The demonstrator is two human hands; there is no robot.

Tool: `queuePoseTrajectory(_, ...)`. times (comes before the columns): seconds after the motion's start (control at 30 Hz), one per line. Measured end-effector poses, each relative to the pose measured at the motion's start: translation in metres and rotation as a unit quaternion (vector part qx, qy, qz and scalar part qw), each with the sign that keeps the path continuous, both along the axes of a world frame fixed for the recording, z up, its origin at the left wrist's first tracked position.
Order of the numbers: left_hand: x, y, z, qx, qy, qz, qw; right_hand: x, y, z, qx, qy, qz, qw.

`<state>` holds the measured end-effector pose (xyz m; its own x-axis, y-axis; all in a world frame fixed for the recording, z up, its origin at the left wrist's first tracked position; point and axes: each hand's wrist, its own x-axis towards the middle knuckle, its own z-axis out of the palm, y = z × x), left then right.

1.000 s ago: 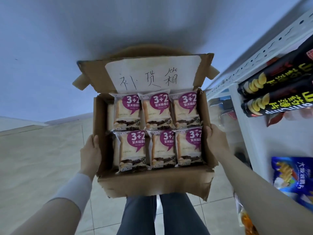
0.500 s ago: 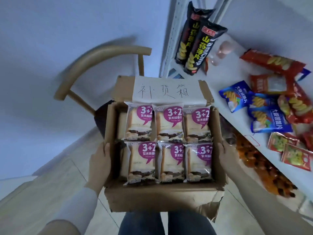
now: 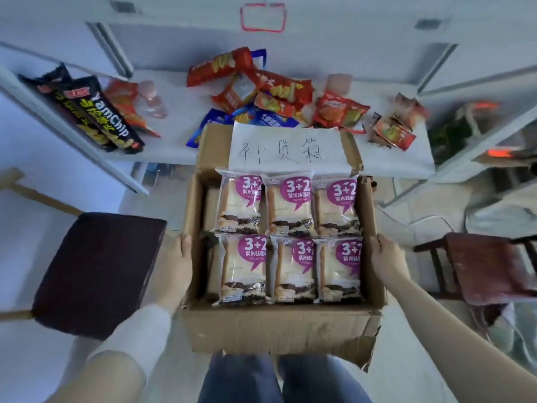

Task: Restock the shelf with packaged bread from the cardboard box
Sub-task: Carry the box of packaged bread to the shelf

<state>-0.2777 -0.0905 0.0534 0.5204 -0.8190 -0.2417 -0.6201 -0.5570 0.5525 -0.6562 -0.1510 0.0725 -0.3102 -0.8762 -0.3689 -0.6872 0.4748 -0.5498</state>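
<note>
I held the cardboard box (image 3: 279,330) in the centre of the frame. My left hand (image 3: 177,269) gripped its left wall and my right hand (image 3: 386,263) its right wall, thumbs hooked over the rim. 6 bread packets (image 3: 290,205) lay on top inside, in 2 rows of 3. The shelf (image 3: 180,112) ran across the upper frame just beyond the box, strewn with snack bags (image 3: 261,91). A dark-cushioned chair (image 3: 96,271) sat at the left.
</note>
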Motion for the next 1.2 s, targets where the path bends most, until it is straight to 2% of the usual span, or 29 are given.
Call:
queuePoseTrajectory(0.2,-0.158,-0.092,-0.004,0.009,0.024,-0.132,0.991,-0.152,0.037,0.009,-0.003,0.012,-0.147,0.989)
queuePoseTrajectory(0.37,-0.285,-0.159,-0.002,0.020,0.027,-0.266,0.963,-0.251,0.064,0.010,0.004,0.016,-0.266,0.964)
queuePoseTrajectory(0.53,-0.409,-0.222,-0.005,-0.004,0.004,-0.416,0.909,-0.325,0.080,0.006,0.012,0.015,-0.376,0.927)
queuePoseTrajectory(0.67,-0.507,-0.267,-0.018,-0.031,-0.030,-0.509,0.860,-0.366,0.089,-0.003,0.011,0.027,-0.475,0.879)
queuePoseTrajectory(0.73,-0.554,-0.285,-0.022,-0.016,-0.028,-0.556,0.831,-0.385,0.093,-0.007,0.012,0.023,-0.520,0.854)
queuePoseTrajectory(0.93,-0.689,-0.315,-0.040,0.036,0.005,-0.629,0.777,-0.445,0.100,-0.032,0.010,-0.001,-0.626,0.780)
queuePoseTrajectory(1.07,-0.760,-0.326,-0.072,0.086,0.026,-0.642,0.761,-0.493,0.094,-0.068,0.023,-0.023,-0.664,0.747)
queuePoseTrajectory(1.2,-0.813,-0.341,-0.117,0.079,-0.006,-0.652,0.754,-0.536,0.085,-0.116,0.035,-0.031,-0.687,0.726)
